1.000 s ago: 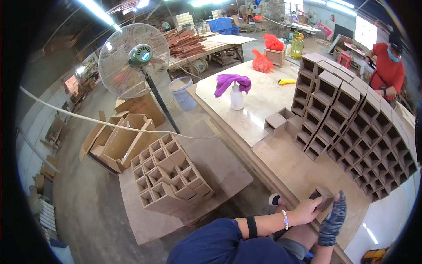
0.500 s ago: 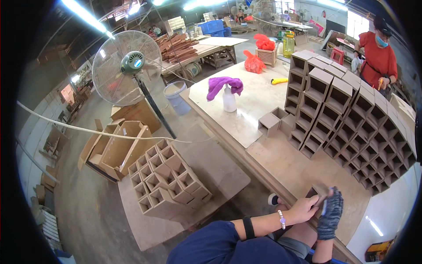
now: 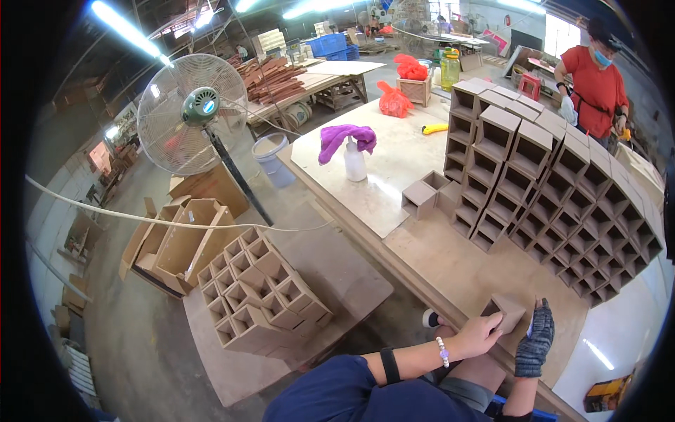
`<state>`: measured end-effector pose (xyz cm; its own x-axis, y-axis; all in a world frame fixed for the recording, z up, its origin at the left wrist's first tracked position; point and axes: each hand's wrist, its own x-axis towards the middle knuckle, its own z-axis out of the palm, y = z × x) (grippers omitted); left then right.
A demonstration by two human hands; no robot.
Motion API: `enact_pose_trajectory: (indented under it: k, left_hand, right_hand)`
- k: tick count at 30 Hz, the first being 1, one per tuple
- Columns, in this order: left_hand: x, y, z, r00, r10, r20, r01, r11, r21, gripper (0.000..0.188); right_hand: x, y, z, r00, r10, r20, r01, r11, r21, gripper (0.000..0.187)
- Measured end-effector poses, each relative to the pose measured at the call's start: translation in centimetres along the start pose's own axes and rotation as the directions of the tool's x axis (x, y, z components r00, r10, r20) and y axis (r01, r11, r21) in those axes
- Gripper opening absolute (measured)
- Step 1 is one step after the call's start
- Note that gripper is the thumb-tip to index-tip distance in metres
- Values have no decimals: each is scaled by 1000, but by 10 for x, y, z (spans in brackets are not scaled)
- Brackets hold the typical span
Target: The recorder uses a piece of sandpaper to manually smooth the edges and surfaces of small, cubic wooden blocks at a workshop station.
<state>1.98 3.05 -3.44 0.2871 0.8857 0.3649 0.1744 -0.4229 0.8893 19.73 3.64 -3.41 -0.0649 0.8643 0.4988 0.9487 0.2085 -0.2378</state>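
A small grey-brown open box [image 3: 503,313] is tilted at the near edge of the worktable. My left hand [image 3: 478,337], bare with a beaded bracelet at the wrist, is closed on its near left side. Just right of the box, a little apart from it, is my right hand [image 3: 536,341] in a dark grey knit glove with bare fingertips. Its fingers are bent together, and a small pale bit shows at their inner side, too small to name. Beyond both hands rises a large stack of similar boxes [image 3: 534,155], open ends facing me.
Two loose boxes [image 3: 420,200] sit left of the stack. A white spray bottle [image 3: 355,163] carries a purple cloth [image 3: 346,141]. Lower left, a block of boxes [image 3: 264,295] rests on a board beside a standing fan [image 3: 200,105]. Someone in a red shirt [image 3: 596,88] stands behind the stack.
My right hand has come away from the box, opening a gap between them. The box, still in my left hand, now shows more of its side. The person in red has shifted posture.
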Motion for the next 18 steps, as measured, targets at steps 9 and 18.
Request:
enact_pose_trajectory:
  k: [9, 18]
  left_hand:
    - [0, 1, 3, 999, -24, -27, 23, 999, -34, 18]
    - [-2, -18, -3, 993, -116, 27, 119, 957, -264, 11]
  right_hand:
    - [-5, 10, 14, 1000, 11, -26, -12, 1000, -26, 36]
    - [12, -45, -19, 985, -149, 84, 152, 988, -33, 38]
